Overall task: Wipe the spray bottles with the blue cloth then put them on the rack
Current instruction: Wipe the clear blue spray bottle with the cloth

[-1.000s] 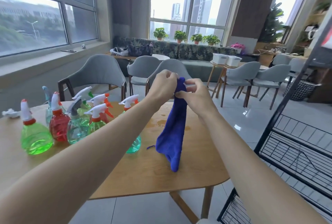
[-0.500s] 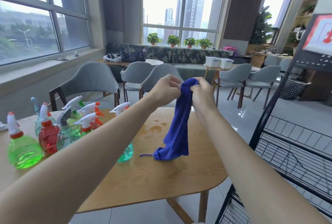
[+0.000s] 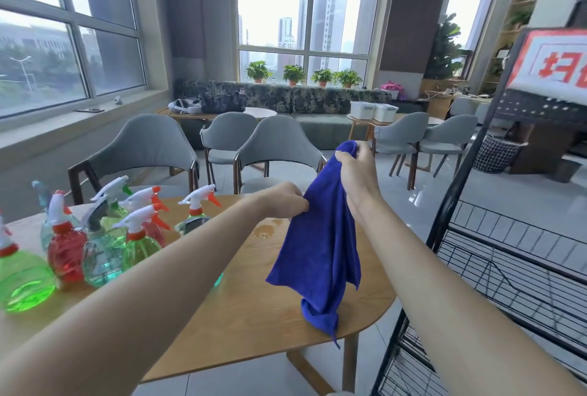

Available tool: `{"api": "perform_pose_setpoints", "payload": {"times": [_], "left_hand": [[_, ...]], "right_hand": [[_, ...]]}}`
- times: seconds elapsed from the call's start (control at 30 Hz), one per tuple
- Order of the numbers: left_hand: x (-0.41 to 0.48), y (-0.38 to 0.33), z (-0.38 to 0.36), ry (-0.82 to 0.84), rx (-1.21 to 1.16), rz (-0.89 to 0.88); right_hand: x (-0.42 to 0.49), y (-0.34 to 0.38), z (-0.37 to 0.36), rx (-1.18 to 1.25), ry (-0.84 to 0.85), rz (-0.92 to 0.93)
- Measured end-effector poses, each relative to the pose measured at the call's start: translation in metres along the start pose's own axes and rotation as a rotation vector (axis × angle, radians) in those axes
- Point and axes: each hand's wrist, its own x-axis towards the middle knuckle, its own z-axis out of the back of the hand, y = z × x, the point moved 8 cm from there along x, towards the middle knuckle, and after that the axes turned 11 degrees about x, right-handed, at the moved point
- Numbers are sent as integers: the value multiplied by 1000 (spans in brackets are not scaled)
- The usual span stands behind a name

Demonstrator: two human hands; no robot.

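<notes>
Seen from the head camera, both hands are raised over the wooden table [image 3: 254,310]. The right hand [image 3: 355,167] grips the blue cloth [image 3: 320,252] by its top, and the left hand [image 3: 282,201] pinches its edge lower down. The cloth hangs over the table's right end. The spray bottles [image 3: 104,246] cluster at the table's left end, one, possibly teal, mostly hidden behind the left forearm. The black wire rack [image 3: 508,268] stands just right of the table.

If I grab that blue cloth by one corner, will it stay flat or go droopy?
Probably droopy: the blue cloth hangs in soft folds from the right hand and left hand, its lower end dangling to a point. It seems light, since a grip on its upper edge alone holds it up. Likely not slippery; its surface looks fuzzy.
</notes>
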Motion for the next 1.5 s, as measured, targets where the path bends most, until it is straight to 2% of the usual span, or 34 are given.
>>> {"api": "perform_pose_setpoints", "payload": {"times": [0.1, 0.23, 0.33, 0.47, 0.63, 0.73, 0.93, 1.0, 1.1, 1.23, 1.5], "left_hand": [[1, 10, -14, 73, -13, 51], [8, 32, 6, -137, -129, 178], [11, 38, 25, -230, -195, 233], [13, 37, 32, -243, -533, 279], [12, 37, 21, -218, -870, 294], [10, 41, 22, -251, -989, 336], [1, 42, 30, -340, -1167, 351], [0, 44, 29, -368, -1202, 369], [0, 46, 27, -400, -1261, 384], [-1, 44, 28, -410, -1300, 361], [-7, 42, 50, -444, -1128, 307]], "right_hand": [[4, -2, 9, -76, -47, 39], [5, -4, 21, -289, -82, 37], [5, -10, 20, -407, -23, 9], [-2, -23, 4, -485, 130, -8], [-21, -32, -15, -492, 248, -26], [-33, -32, -25, -459, 293, -62], [-41, -35, -27, -385, 246, -121], [-46, -35, -30, -409, 303, -140], [-55, -37, -37, -577, 380, -124], [-53, -38, -37, -745, 298, 17], [-48, -30, -36, -768, 236, 90]]}}
